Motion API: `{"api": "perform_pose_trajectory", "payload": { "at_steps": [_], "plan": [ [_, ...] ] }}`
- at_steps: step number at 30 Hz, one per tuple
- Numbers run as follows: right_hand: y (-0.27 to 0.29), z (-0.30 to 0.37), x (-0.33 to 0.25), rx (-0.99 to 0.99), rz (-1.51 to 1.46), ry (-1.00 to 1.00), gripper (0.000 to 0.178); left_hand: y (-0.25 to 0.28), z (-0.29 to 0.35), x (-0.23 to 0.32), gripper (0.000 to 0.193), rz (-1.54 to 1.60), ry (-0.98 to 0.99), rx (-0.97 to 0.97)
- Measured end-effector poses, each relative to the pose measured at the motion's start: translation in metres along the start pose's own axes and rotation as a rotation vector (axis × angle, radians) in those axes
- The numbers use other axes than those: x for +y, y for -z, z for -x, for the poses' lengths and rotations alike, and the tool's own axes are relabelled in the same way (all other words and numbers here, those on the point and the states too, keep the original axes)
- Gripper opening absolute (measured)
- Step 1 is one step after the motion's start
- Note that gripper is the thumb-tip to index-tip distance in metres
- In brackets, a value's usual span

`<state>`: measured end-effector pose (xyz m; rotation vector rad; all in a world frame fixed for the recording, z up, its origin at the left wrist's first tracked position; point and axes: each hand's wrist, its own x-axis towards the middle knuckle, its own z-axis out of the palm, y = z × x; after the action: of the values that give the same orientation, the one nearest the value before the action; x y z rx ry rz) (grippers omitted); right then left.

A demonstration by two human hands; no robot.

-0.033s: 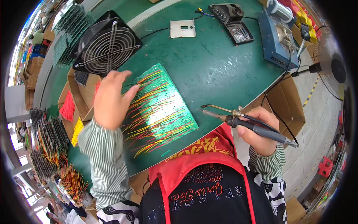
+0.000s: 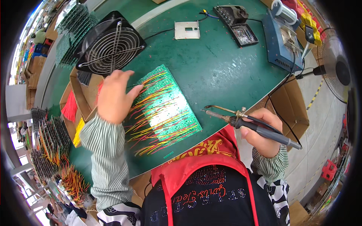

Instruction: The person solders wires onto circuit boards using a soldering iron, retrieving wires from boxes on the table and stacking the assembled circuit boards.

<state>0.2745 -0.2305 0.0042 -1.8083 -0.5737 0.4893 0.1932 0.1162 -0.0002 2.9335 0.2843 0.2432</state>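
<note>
A green circuit board panel (image 2: 175, 103) lies on the bench in front of me, with rows of red and yellow wires (image 2: 158, 132) reaching out over its left edge. My left hand (image 2: 116, 96) hovers by the panel's far left corner, thumb and forefinger spread, with nothing visible between them. Its other fingers are partly hidden. In my right hand (image 2: 264, 132) is a soldering iron (image 2: 260, 131) with a thin brass feed tube (image 2: 222, 108) along it. Its tip points left, right of the panel and apart from it.
A black fan (image 2: 113, 47) stands behind my left hand, beside a cardboard box (image 2: 79, 92) of red and yellow wires. Far right sits a blue soldering unit (image 2: 277, 41) with a solder spool (image 2: 284, 12). A black tray (image 2: 244, 34) and a white plate (image 2: 186, 30) lie at the back.
The bench and its things appear slightly farther right in the picture. Both hands keep nearly the same pose.
</note>
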Motion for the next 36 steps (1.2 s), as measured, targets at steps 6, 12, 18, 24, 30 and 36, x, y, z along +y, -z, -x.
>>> {"api": "perform_pose_trajectory", "payload": {
  "at_steps": [6,12,18,24,30,36],
  "plan": [
    [-0.004,-0.008,-0.003,0.088,-0.068,-0.014,0.021,0.01,-0.003,-0.029,0.031,0.287,-0.03,-0.161],
    [-0.009,-0.021,-0.003,0.126,-0.059,-0.065,0.02,0.058,0.038,-0.02,0.025,1.249,0.334,-0.319],
    [-0.01,-0.012,-0.004,0.114,-0.083,0.024,0.019,0.089,0.139,-0.034,0.028,1.441,0.555,0.083],
    [-0.019,-0.017,-0.006,0.057,-0.159,0.042,0.017,0.126,0.302,-0.095,0.022,1.059,0.796,0.955],
    [-0.025,-0.022,-0.011,0.038,-0.154,0.075,0.018,0.201,0.441,-0.137,0.021,0.652,0.89,1.606],
    [-0.03,-0.022,-0.009,0.02,-0.135,0.091,0.018,0.178,0.602,-0.188,0.039,0.637,1.622,1.345]
  ]
}}
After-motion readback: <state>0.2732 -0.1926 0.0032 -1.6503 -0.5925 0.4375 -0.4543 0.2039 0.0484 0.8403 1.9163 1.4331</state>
